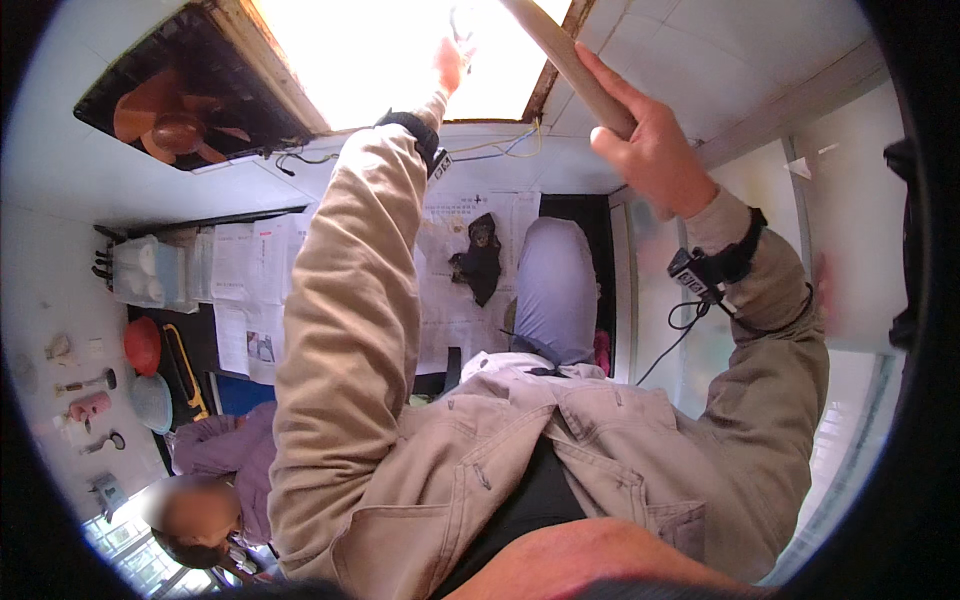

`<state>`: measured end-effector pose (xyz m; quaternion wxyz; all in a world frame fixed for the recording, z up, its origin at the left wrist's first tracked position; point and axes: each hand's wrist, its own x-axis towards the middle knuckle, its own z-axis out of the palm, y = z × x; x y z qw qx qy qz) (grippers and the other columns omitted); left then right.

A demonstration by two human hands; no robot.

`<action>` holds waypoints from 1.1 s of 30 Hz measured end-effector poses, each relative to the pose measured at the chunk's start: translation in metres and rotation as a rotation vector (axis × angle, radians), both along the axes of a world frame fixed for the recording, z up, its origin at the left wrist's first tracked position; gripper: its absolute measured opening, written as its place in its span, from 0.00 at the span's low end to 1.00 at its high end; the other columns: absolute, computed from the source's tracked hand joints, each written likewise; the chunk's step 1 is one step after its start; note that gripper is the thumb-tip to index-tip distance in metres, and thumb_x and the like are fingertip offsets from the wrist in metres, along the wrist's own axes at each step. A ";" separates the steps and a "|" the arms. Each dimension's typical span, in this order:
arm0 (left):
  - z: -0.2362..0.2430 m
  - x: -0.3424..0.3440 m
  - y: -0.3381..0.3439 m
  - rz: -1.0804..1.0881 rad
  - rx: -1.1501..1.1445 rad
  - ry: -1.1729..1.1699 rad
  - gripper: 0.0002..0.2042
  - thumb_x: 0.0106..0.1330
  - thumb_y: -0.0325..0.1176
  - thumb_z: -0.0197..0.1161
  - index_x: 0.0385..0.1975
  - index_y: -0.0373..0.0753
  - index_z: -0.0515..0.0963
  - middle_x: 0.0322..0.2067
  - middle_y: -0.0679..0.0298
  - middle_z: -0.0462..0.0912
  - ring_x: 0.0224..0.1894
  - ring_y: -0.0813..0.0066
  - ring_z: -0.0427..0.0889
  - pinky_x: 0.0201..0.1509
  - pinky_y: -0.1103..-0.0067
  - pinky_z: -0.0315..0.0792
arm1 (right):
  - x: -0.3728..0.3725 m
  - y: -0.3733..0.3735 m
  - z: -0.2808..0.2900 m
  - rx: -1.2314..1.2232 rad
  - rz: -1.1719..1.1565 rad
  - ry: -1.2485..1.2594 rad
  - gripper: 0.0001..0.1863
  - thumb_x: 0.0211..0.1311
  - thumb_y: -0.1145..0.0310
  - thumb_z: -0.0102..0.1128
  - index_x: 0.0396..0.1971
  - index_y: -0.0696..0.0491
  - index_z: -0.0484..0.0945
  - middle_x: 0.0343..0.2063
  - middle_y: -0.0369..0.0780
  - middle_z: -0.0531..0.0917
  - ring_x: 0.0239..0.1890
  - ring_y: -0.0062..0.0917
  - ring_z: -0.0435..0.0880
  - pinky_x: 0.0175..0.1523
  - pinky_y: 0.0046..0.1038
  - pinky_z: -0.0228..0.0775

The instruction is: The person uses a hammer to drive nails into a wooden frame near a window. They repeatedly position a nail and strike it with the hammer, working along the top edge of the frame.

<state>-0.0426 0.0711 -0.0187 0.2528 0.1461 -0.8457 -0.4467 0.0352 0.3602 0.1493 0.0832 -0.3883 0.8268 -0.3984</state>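
Note:
My right hand point(660, 150) is closed round a pale wooden handle point(570, 65). The handle slants up to the left and runs out of the picture, so its head is not visible. My left hand point(453, 65) reaches up into a bright square opening with a worn wooden frame point(290, 70). Its fingers look closed round a small greyish thing point(462, 22), too washed out by glare to name. Left of the opening hangs an exhaust fan point(178, 130) with orange blades in a dark, dirty housing. Thin blue and yellow wires point(510, 145) dangle below the frame.
Newspaper sheets point(250, 270) cover the surface below, with a blackened scrap point(480, 260) on them. A clear plastic box point(150, 272), a red bowl point(142, 345) and a yellow-handled saw point(185, 370) are at left. Another person in a purple top point(225, 450) is at lower left.

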 end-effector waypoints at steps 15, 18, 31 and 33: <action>-0.015 -0.006 -0.018 -0.006 -0.075 0.071 0.19 0.63 0.45 0.70 0.34 0.31 0.79 0.26 0.54 0.85 0.27 0.66 0.84 0.35 0.71 0.78 | -0.015 0.010 -0.032 0.095 0.077 0.111 0.42 0.54 0.78 0.52 0.72 0.39 0.62 0.51 0.46 0.81 0.31 0.20 0.77 0.42 0.22 0.74; -0.019 -0.012 -0.022 -0.007 -0.084 0.093 0.19 0.63 0.45 0.70 0.34 0.31 0.79 0.26 0.54 0.85 0.28 0.66 0.84 0.35 0.71 0.78 | -0.012 0.015 -0.028 -0.033 0.083 0.137 0.40 0.54 0.78 0.53 0.70 0.36 0.65 0.40 0.46 0.85 0.24 0.20 0.75 0.38 0.23 0.75; -0.029 -0.022 -0.029 -0.008 -0.110 0.127 0.19 0.62 0.45 0.71 0.33 0.31 0.79 0.27 0.54 0.85 0.29 0.66 0.84 0.36 0.71 0.78 | -0.011 0.010 -0.024 -0.106 0.059 0.169 0.38 0.56 0.77 0.56 0.70 0.42 0.65 0.38 0.47 0.84 0.26 0.21 0.79 0.38 0.22 0.76; -0.030 -0.024 -0.031 -0.015 -0.102 0.129 0.19 0.62 0.44 0.71 0.33 0.31 0.79 0.26 0.55 0.85 0.29 0.66 0.84 0.36 0.71 0.77 | -0.012 0.008 -0.022 -0.185 0.113 0.395 0.38 0.57 0.77 0.56 0.70 0.41 0.65 0.37 0.47 0.84 0.25 0.20 0.78 0.37 0.22 0.75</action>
